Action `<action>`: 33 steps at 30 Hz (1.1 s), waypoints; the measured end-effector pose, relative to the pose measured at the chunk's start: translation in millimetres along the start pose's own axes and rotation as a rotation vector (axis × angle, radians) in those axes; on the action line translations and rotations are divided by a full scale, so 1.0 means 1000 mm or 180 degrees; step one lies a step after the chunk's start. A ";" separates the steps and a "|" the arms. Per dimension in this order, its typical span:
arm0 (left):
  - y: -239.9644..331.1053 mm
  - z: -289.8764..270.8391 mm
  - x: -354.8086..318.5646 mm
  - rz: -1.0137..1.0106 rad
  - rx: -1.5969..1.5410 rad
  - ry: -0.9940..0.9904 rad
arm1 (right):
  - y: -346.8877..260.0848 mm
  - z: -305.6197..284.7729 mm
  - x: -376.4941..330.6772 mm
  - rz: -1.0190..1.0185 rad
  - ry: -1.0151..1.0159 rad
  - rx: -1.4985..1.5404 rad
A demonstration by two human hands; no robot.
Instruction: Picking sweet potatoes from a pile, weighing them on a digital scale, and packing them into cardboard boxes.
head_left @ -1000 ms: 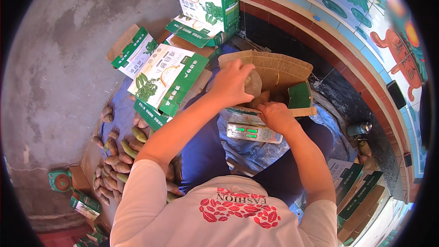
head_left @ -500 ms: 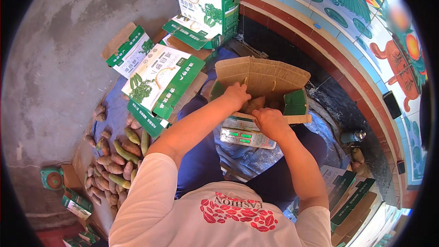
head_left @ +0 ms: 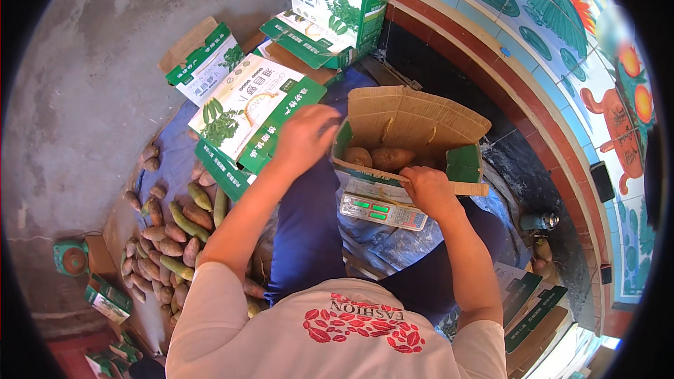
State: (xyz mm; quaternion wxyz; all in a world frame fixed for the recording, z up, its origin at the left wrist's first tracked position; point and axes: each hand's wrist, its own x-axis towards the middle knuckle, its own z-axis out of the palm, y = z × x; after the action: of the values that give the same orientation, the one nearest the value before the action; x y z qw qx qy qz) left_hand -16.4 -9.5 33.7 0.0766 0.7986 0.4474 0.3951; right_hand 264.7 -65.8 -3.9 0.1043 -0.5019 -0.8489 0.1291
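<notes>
Cardboard box (head_left: 411,139): right hand (head_left: 431,189), fingers clamped on its edge; left hand (head_left: 305,140), blurred, finger state indeterminable. Uneven pull could tilt the box, spilling tubers (head_left: 390,159).

The blurred left grip (head_left: 303,140) is loosely bent, the right grip (head_left: 430,189) curled.

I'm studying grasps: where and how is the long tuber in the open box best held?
Probably grip the long tuber across its middle, coming from above: it lies roughly left to right, and the box is open on top.
</notes>
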 end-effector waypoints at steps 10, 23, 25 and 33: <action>-0.108 -0.039 -0.208 -0.1524 0.1041 -0.0110 | -0.006 -0.008 0.002 0.0128 -0.0160 0.0003; -0.145 0.005 -0.433 -0.4297 0.0375 -0.2320 | -0.001 -0.005 0.000 0.0144 -0.0075 -0.0019; -0.127 0.011 -0.424 -0.4312 0.0573 -0.2356 | -0.001 -0.005 0.001 0.0130 -0.0062 -0.0025; -0.129 0.017 -0.449 -0.4436 0.0634 -0.2934 | -0.004 -0.005 0.004 0.0086 -0.0037 0.0019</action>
State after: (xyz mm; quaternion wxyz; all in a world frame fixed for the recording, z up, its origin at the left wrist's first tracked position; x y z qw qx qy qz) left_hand -217.5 -277.4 -291.7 0.4073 0.4241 0.7949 -0.1496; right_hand 261.6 -63.8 2.4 0.0991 -0.5123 -0.8422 0.1359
